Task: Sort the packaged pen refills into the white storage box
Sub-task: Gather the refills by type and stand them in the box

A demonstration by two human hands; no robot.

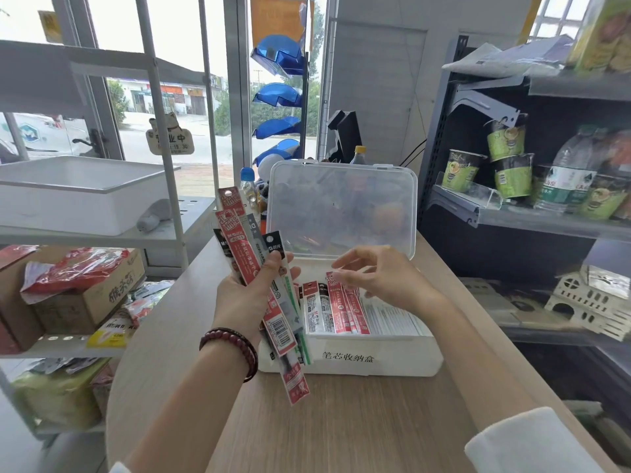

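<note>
Gripping refill packs point(239, 249), left hand point(244, 302) sits beside box point(392, 363) labelled 笔芯收纳盒.

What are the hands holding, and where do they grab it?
The left hand grips a bunch of packaged pen refills around their middle, thumb across the front. The right hand holds nothing, above the white storage box.

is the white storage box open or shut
Open: its clear lid stands upright behind the white storage box, with refill packs visible inside.
</note>
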